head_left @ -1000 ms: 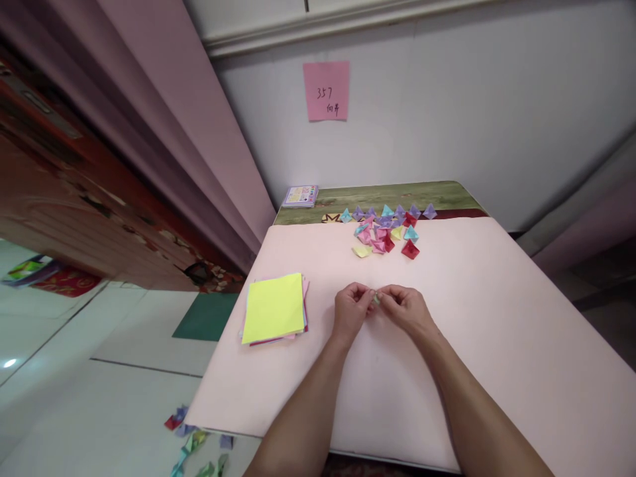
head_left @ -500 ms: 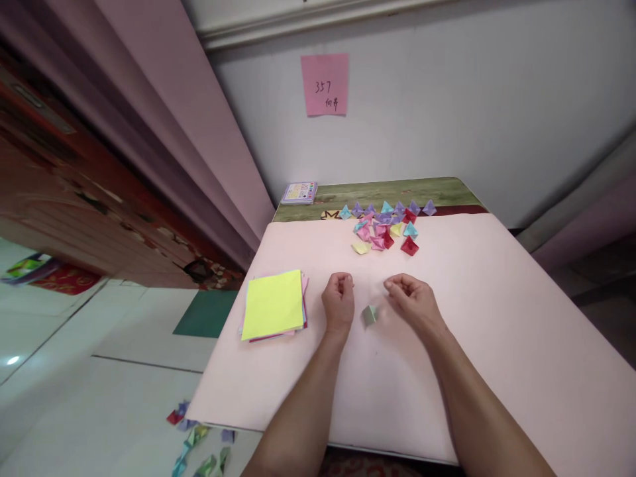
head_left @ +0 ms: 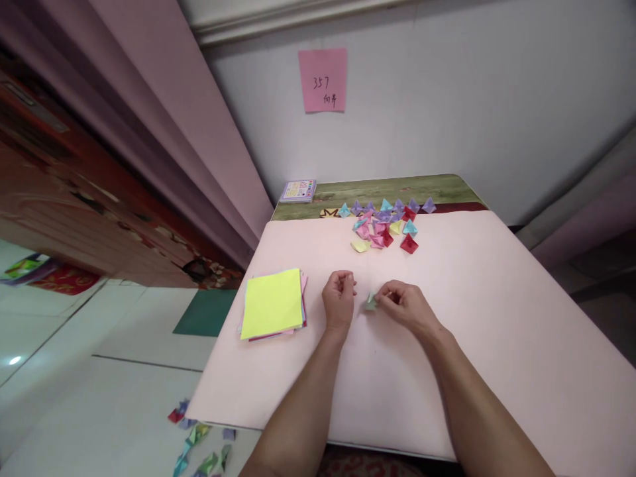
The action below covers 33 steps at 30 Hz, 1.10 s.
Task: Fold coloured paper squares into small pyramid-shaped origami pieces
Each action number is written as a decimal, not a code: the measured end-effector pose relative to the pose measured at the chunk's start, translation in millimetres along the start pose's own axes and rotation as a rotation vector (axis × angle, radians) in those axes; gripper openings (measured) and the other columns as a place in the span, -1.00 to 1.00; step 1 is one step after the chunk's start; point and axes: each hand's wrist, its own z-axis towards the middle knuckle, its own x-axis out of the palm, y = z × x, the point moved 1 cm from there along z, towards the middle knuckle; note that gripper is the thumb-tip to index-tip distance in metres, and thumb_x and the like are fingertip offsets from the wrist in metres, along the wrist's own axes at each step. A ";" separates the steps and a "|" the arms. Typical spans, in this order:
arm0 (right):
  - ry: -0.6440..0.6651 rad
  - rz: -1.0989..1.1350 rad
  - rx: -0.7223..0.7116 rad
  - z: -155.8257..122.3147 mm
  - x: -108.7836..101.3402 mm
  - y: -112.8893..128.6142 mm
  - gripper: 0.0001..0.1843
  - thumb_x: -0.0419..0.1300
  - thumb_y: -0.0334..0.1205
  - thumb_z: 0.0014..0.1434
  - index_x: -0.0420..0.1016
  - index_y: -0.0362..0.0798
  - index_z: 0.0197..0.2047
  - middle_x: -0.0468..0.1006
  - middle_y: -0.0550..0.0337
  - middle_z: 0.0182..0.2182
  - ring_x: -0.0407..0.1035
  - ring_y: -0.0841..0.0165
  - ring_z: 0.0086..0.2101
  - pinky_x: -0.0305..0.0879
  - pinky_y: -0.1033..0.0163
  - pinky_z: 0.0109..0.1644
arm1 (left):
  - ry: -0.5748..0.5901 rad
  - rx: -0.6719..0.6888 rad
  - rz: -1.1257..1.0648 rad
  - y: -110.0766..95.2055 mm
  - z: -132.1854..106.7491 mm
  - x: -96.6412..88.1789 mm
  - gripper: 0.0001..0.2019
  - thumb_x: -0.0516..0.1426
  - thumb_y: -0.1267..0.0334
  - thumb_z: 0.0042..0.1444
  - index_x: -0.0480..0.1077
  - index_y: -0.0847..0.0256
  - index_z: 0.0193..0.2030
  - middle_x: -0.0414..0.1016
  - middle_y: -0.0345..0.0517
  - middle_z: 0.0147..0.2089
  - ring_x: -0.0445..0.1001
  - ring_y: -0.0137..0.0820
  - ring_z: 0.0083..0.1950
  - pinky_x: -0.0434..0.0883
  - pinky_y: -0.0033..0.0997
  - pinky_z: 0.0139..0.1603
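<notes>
A small grey-green folded paper piece [head_left: 370, 303] is at the middle of the pink table cover. My right hand [head_left: 403, 305] reaches in from the right, thumb and forefinger pinching the piece's upper right corner. Just left of the piece, my left hand [head_left: 340, 295] is curled with its fingers closed, and nothing shows in it. A gap separates that hand from the green piece. Beyond both hands, several origami pieces [head_left: 378, 228] in pink, purple, red, blue and yellow form a loose cluster.
A stack of square paper with a yellow sheet [head_left: 272, 303] on top lies at the left. Small printed packs [head_left: 298, 191] sit at the table's far left corner. More folded pieces [head_left: 185, 457] lie on the floor by the front left edge. The wall bears a pink note [head_left: 322, 79].
My right hand has moved left and down to the green paper piece and taken hold of its corner. The piece has tipped and shifted slightly away from me. My left hand has barely moved.
</notes>
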 end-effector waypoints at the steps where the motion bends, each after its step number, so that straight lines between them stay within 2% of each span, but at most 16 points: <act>1: -0.043 0.014 0.054 -0.1 -1.1 -0.6 -0.69 0.15 -0.01 0.14 0.47 -0.03 -0.49 0.40 0.26 -0.61 0.21 0.42 -0.59 0.10 0.33 -0.51 | 0.013 0.011 0.007 -1.4 -0.8 0.3 -0.79 0.13 0.12 0.16 0.43 0.22 -0.22 0.47 -0.15 -0.36 0.41 -0.49 -0.42 0.41 -0.50 -0.37; 3: -0.107 0.046 0.144 -0.3 -2.9 -1.2 -0.60 0.11 0.05 0.18 0.39 -0.03 -0.56 0.34 0.29 -0.67 0.17 0.43 -0.62 0.05 0.32 -0.53 | 0.070 0.079 0.052 -5.5 -2.9 1.4 -0.79 0.14 0.12 0.18 0.47 0.20 -0.16 0.50 -0.08 -0.26 0.46 -0.44 -0.32 0.45 -0.45 -0.29; 7: -0.185 0.022 0.230 -1.1 -4.0 0.4 -0.45 0.09 0.16 0.20 0.26 -0.02 -0.67 0.29 0.28 -0.74 0.14 0.43 -0.65 0.02 0.32 -0.56 | 0.270 0.282 0.187 -12.9 -8.1 4.6 -0.79 0.19 0.18 0.16 0.55 0.09 -0.09 0.44 0.00 0.03 0.47 -0.32 -0.01 0.46 -0.34 -0.05; 10: -0.241 0.023 0.284 -1.7 -4.4 -1.7 -0.41 0.08 0.21 0.20 0.31 -0.02 -0.68 0.37 0.21 -0.74 0.25 0.39 -0.65 0.11 0.30 -0.53 | 0.290 0.344 0.238 -13.2 -9.4 5.3 -0.82 0.20 0.20 0.17 0.58 0.08 -0.12 0.44 0.00 0.04 0.43 -0.27 0.11 0.41 -0.26 0.09; 13: -0.278 0.168 0.357 -1.2 -5.9 -7.9 -0.41 0.03 0.24 0.22 0.40 -0.04 -0.60 0.50 0.11 -0.66 0.37 0.33 -0.62 0.24 0.28 -0.48 | 0.216 0.352 0.240 -12.1 -8.2 4.2 -0.83 0.16 0.20 0.20 0.57 0.11 -0.15 0.46 0.01 0.00 0.44 -0.28 0.07 0.42 -0.28 0.04; 15: -0.302 0.216 0.365 -0.2 -7.2 -10.3 -0.46 0.06 0.23 0.21 0.45 -0.06 -0.50 0.55 0.10 -0.59 0.39 0.31 -0.59 0.27 0.27 -0.47 | 0.166 0.356 0.230 -13.3 -7.5 3.3 -0.84 0.15 0.20 0.20 0.55 0.15 -0.19 0.47 0.01 -0.06 0.46 -0.29 0.01 0.43 -0.32 -0.03; 17: -0.306 0.187 0.304 1.1 -7.3 -9.3 -0.57 0.13 0.16 0.17 0.53 -0.07 -0.37 0.58 0.11 -0.52 0.39 0.33 -0.56 0.27 0.28 -0.46 | 0.138 0.367 0.230 -16.4 -7.6 2.5 -0.84 0.14 0.20 0.21 0.53 0.17 -0.28 0.47 -0.02 -0.17 0.47 -0.32 -0.08 0.42 -0.34 -0.08; 19: -0.278 0.154 0.173 2.4 -5.7 -6.1 -0.65 0.19 0.06 0.13 0.58 -0.05 -0.25 0.61 0.11 -0.39 0.38 0.36 -0.53 0.27 0.29 -0.44 | 0.138 0.381 0.240 -20.3 -8.6 1.8 -0.80 0.13 0.19 0.20 0.47 0.18 -0.41 0.45 -0.06 -0.26 0.46 -0.34 -0.17 0.40 -0.36 -0.13; 21: -0.223 0.149 0.041 3.4 -2.8 -4.2 -0.70 0.20 -0.02 0.11 0.61 -0.02 -0.22 0.61 0.10 -0.26 0.35 0.39 -0.51 0.28 0.29 -0.43 | 0.190 0.399 0.255 -23.3 -10.5 1.7 -0.77 0.14 0.19 0.19 0.42 0.18 -0.47 0.43 -0.08 -0.30 0.44 -0.35 -0.22 0.38 -0.37 -0.18; 23: -0.184 0.139 -0.029 4.2 -0.3 -5.6 -0.73 0.20 -0.05 0.09 0.62 -0.01 -0.24 0.60 0.09 -0.22 0.34 0.41 -0.51 0.29 0.29 -0.42 | 0.284 0.421 0.275 -24.2 -12.8 2.6 -0.80 0.16 0.19 0.16 0.41 0.17 -0.46 0.42 -0.08 -0.29 0.42 -0.35 -0.23 0.38 -0.36 -0.19; 27: -0.172 0.048 -0.008 5.2 0.0 -11.9 -0.80 0.22 -0.12 0.06 0.62 0.01 -0.30 0.60 0.14 -0.30 0.39 0.38 -0.48 0.32 0.26 -0.36 | 0.456 0.449 0.355 -21.0 -17.2 6.0 -0.90 0.22 0.24 0.08 0.40 0.15 -0.41 0.43 -0.08 -0.26 0.42 -0.30 -0.16 0.38 -0.32 -0.13; 33: -0.201 -0.068 0.031 4.3 -2.3 -6.4 -0.83 0.18 -0.15 0.06 0.59 0.01 -0.40 0.58 0.21 -0.42 0.39 0.38 -0.50 0.26 0.29 -0.38 | 0.509 0.490 0.483 -20.8 -19.6 7.2 -0.89 0.24 0.34 0.02 0.36 0.15 -0.41 0.42 -0.11 -0.28 0.39 -0.29 -0.16 0.35 -0.30 -0.10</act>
